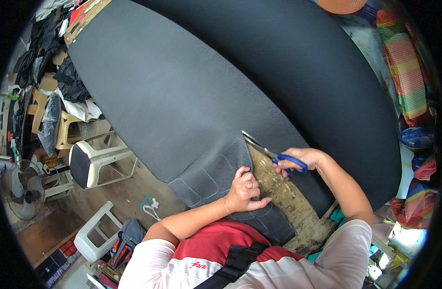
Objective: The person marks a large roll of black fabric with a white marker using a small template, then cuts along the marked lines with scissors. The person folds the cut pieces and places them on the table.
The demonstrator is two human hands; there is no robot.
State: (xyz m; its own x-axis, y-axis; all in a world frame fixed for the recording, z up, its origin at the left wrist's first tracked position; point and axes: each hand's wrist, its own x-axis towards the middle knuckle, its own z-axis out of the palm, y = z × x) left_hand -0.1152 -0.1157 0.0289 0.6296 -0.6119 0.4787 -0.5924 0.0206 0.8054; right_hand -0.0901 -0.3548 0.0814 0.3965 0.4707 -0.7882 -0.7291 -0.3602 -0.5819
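Observation:
A large dark grey sheet of fabric or leatherette point(172, 86) lies over the worktable point(274, 183). Pale chalk outlines point(216, 171) run across its near part. My right hand point(300, 161) grips a pair of scissors point(264, 149) by the blue handles. Their blades point up and left, at the end of a cut in the sheet. Bare wood shows between the cut edges. My left hand point(245, 192) is closed on the chalk-marked flap, left of the cut, with fingers curled and thumb stretched to the right.
A thick black roll of material point(326, 82) lies along the sheet's right side. On the left stand a dark-topped stool point(83, 166), a white stool point(98, 231) and a fan point(26, 190). Colourful woven bundles point(403, 72) line the right.

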